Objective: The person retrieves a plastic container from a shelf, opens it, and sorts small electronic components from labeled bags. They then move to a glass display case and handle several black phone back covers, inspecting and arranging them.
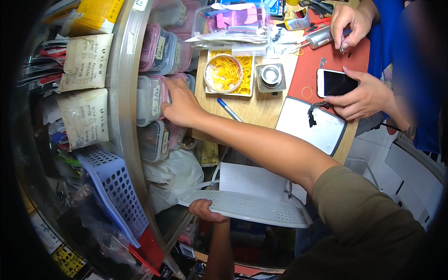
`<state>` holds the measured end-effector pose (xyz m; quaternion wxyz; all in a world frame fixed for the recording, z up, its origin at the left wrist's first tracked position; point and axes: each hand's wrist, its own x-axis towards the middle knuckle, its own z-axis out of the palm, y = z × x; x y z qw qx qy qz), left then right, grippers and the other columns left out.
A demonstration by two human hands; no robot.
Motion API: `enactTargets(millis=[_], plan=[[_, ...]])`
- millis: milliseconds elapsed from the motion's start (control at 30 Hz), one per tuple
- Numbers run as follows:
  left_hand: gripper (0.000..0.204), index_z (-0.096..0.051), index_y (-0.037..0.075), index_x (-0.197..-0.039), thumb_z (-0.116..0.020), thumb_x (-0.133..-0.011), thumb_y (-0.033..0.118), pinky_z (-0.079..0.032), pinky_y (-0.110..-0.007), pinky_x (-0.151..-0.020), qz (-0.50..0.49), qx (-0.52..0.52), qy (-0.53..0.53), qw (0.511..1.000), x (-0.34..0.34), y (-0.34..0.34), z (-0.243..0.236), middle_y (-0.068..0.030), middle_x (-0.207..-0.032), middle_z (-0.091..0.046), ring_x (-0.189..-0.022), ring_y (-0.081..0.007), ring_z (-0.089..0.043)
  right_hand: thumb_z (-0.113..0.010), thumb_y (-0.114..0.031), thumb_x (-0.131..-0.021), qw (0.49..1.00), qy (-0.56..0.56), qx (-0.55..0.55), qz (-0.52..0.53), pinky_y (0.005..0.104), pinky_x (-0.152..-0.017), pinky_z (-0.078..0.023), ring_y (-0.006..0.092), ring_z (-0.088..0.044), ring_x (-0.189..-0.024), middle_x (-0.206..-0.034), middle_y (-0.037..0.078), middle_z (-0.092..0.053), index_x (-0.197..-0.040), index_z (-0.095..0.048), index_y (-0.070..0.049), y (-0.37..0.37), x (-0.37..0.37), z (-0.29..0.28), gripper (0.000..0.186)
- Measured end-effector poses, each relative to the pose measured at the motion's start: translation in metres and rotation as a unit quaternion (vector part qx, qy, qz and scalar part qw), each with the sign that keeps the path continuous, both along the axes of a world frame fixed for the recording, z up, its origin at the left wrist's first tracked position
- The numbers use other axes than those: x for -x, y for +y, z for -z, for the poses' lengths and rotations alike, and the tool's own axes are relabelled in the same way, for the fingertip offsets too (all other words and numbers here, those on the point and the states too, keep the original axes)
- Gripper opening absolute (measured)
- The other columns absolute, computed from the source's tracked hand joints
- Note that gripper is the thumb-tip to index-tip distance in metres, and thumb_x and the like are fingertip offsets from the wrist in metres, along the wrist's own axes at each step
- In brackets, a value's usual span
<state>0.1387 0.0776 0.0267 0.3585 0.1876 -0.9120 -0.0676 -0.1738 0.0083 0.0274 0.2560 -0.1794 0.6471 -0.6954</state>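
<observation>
My right hand (pixel 179 102) reaches across the table's left side and grips a plastic box (pixel 147 100) with a handwritten label, in a stack of clear and pink boxes; some fingertips are hidden among them. Below, my left hand (pixel 207 210) has its fingers wrapped over the edge of a white perforated metal chair part (pixel 252 207). Behind it lies a crumpled white bag (pixel 170 175). Just right of my right hand are a tray of yellow rubber bands (pixel 240 70), a small square container (pixel 270 81) and a blue pen (pixel 227 108).
A co-worker's hands (pixel 359 95) hold a phone (pixel 336 83) and a small item over a red mat (pixel 303 70). A white board (pixel 298 128) lies on the wooden table (pixel 289 56). The left shelving holds packets (pixel 86 60), a blue basket (pixel 116 191) and a red basket (pixel 149 252).
</observation>
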Motion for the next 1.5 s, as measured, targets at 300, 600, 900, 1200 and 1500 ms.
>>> enactTargets(millis=[300,600,900,1200,1500], plan=[[0.049,-0.050,0.008,-0.080,-0.029,-0.101,0.047,-0.042,-0.044,-0.084,0.005,0.016,-0.001,1.000,-0.001,-0.001,0.001,-0.0093,-0.083,-0.053,-0.084,-0.0269,-0.050,-0.058,-0.016,-0.093,0.946,-0.092,-0.138,0.279,0.0540,-0.111,-0.044,0.0523,-0.056,-0.128,-0.134,0.042,-0.056,-0.137,-0.053,0.016,-0.057,0.055,0.010,0.055],[0.052,-0.051,0.007,-0.081,-0.028,-0.102,0.049,-0.042,-0.045,-0.085,-0.021,-0.018,-0.009,1.000,0.001,0.004,-0.002,-0.0100,-0.083,-0.054,-0.085,-0.0278,-0.050,-0.063,-0.036,-0.093,0.833,-0.414,-0.152,0.335,0.0501,-0.114,-0.044,0.0483,-0.059,-0.131,-0.138,0.036,-0.062,-0.129,-0.064,0.013,-0.085,0.090,0.023,0.060],[0.051,-0.053,0.006,-0.083,-0.031,-0.100,0.049,-0.041,-0.045,-0.088,-0.009,-0.034,-0.021,0.999,-0.001,0.004,-0.005,-0.0118,-0.086,-0.054,-0.088,-0.0297,-0.051,-0.057,-0.035,-0.093,0.854,-0.455,-0.102,0.229,0.0453,-0.114,-0.045,0.0427,-0.060,-0.135,-0.146,0.031,-0.059,-0.142,-0.057,0.008,-0.065,0.095,0.020,0.065],[0.050,-0.054,0.005,-0.082,-0.032,-0.099,0.047,-0.042,-0.045,-0.088,-0.012,-0.030,-0.015,0.999,0.001,0.004,-0.004,-0.0133,-0.088,-0.056,-0.089,-0.0307,-0.052,-0.064,-0.028,-0.092,0.868,-0.378,-0.216,0.238,0.0505,-0.108,-0.049,0.0461,-0.066,-0.123,-0.132,0.031,-0.068,-0.127,-0.068,0.007,-0.068,0.095,0.012,0.050],[0.051,-0.054,0.005,-0.082,-0.029,-0.100,0.046,-0.042,-0.046,-0.088,-0.019,-0.018,-0.017,1.000,0.001,0.003,-0.003,-0.0124,-0.086,-0.057,-0.087,-0.0302,-0.054,-0.067,-0.028,-0.087,0.897,-0.282,-0.138,0.311,0.0453,-0.100,-0.052,0.0406,-0.070,-0.108,-0.124,0.027,-0.070,-0.129,-0.063,0.007,-0.076,0.084,0.042,0.055]])
